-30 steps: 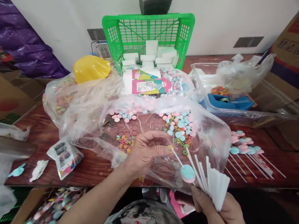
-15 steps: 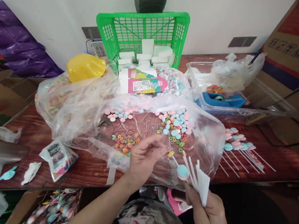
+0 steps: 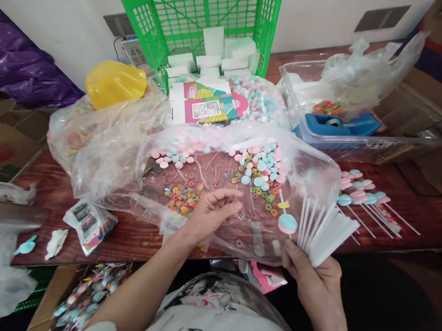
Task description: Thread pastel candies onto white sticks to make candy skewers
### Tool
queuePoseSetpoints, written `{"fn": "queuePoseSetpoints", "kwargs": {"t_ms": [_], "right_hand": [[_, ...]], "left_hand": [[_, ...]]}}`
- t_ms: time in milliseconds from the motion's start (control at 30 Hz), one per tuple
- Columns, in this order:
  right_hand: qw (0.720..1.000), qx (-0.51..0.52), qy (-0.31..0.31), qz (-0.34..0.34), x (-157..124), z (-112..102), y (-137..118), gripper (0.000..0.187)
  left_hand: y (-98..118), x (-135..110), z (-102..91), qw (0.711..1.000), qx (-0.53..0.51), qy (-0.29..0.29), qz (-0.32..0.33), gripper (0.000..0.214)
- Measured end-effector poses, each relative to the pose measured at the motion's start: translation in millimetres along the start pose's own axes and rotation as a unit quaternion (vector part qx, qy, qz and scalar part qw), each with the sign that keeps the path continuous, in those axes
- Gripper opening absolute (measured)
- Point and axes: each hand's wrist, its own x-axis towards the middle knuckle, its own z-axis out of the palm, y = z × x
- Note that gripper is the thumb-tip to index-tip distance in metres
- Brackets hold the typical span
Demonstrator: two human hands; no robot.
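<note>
My right hand [image 3: 310, 274] grips a fan of several white sticks [image 3: 323, 229] at the table's front edge. One stick at the fan's left carries a blue-and-pink round candy [image 3: 288, 224] and a yellow ring [image 3: 283, 205]. My left hand [image 3: 211, 213] hovers over a clear plastic sheet [image 3: 216, 221], fingers loosely curled, holding nothing I can make out. It is nearest a small heap of coloured candy rings [image 3: 183, 199]. A bigger heap of pink and blue candies and rings [image 3: 260, 173] lies on the sheet to the right.
Finished candy sticks [image 3: 363, 199] lie on the wooden table at right. Behind stand a tipped green crate [image 3: 201, 26] with white blocks, printed boxes [image 3: 206, 108], a yellow bag [image 3: 114, 83], and a clear tub [image 3: 379, 142] with a blue tape dispenser [image 3: 337, 124]. Small packets [image 3: 90, 224] lie at left.
My left hand let go of the stick it was threading a yellow ring onto and drew back left. My right hand lifted the fan of sticks upright.
</note>
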Motion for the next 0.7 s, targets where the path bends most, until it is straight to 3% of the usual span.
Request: {"fn": "queuePoseSetpoints", "kwargs": {"t_ms": [100,200,267,333,367,433,533,633,700], "right_hand": [[0.999,0.040,-0.002,0.019,1.8,-1.7,3.2,0.039],[0.998,0.045,-0.024,0.031,-0.3,0.7,6.2,0.036],[0.998,0.023,-0.044,0.033,-1.9,1.5,7.7,0.036],[0.996,-0.019,-0.081,0.028,-2.1,-0.8,9.1,0.037],[0.993,-0.042,-0.105,0.024,-1.8,-3.0,10.0,0.037],[0.986,-0.080,-0.144,0.019,-0.6,-8.7,12.3,0.035],[0.975,-0.122,-0.188,0.008,-0.1,-15.5,16.6,0.030],[0.958,-0.167,-0.232,-0.022,-1.9,-16.3,19.4,0.027],[0.951,-0.190,-0.239,-0.043,-3.3,-14.6,19.2,0.027]], "left_hand": [[-9.0,-8.9,-12.8,0.969,0.223,-0.109,0.022,0.010],[-19.6,-20.6,-11.4,0.895,0.389,-0.205,0.081,0.014],[-26.8,-27.6,-6.5,0.855,0.459,-0.217,0.108,0.020],[-32.6,-33.3,-2.8,0.844,0.484,-0.195,0.124,0.022],[-34.5,-35.7,-2.0,0.854,0.470,-0.182,0.129,0.022],[-35.7,-39.1,-2.6,0.904,0.385,-0.144,0.120,0.020],[-31.1,-40.5,-4.5,0.990,0.133,-0.038,0.024,0.011],[-22.4,-37.8,-1.2,0.992,-0.098,0.046,-0.062,0.013],[-17.3,-34.8,4.3,0.981,-0.166,0.059,-0.076,0.016]]}}
